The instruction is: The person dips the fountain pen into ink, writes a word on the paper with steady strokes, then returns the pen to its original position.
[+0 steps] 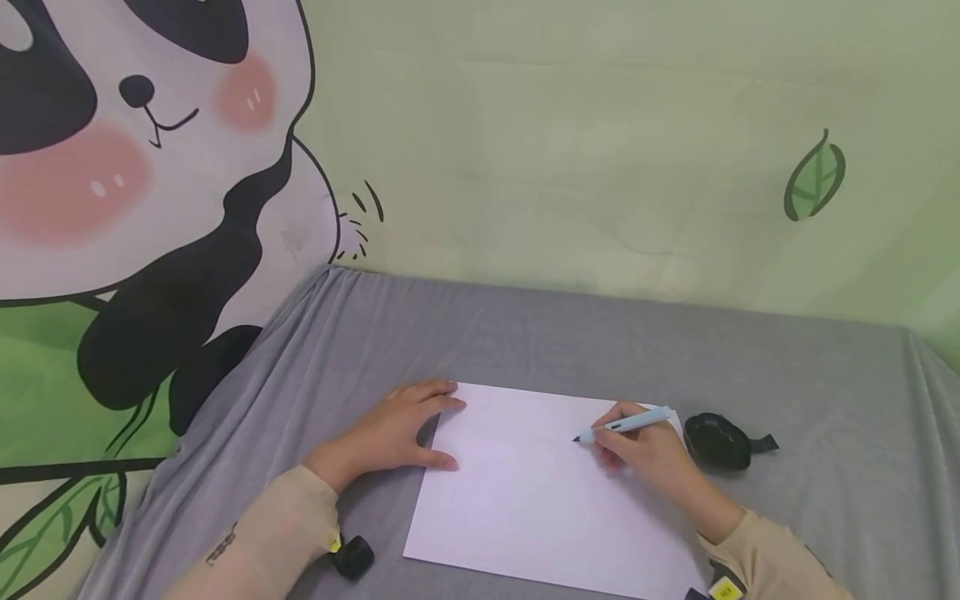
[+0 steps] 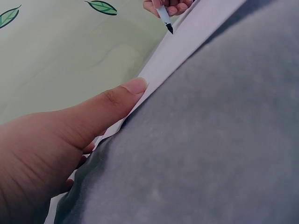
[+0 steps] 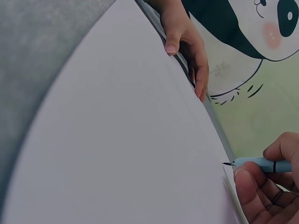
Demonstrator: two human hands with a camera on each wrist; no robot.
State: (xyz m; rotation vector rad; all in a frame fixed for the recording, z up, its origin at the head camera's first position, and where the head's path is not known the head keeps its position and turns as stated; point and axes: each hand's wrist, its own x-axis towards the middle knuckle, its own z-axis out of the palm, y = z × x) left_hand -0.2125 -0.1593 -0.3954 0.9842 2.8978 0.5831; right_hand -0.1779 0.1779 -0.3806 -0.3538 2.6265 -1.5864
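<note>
A blank white sheet of paper (image 1: 517, 500) lies on the grey cloth. My left hand (image 1: 386, 429) rests at its left edge with fingers spread, and the thumb lies over the margin in the left wrist view. My right hand (image 1: 648, 454) is over the sheet's upper right part and grips a light blue pen (image 1: 651, 417) between thumb and fingers. The pen (image 3: 262, 164) has a dark, pointed tip aimed left over the paper. Whether that tip touches the surface, I cannot tell. No marks show on the sheet.
Just right of the paper sits a black oval object (image 1: 717, 442) with a short tab. Grey cloth (image 1: 570, 333) covers the table up to a pale green wall (image 1: 570, 167). A panda picture (image 1: 172, 225) fills the left side. Small black devices show at both wrists.
</note>
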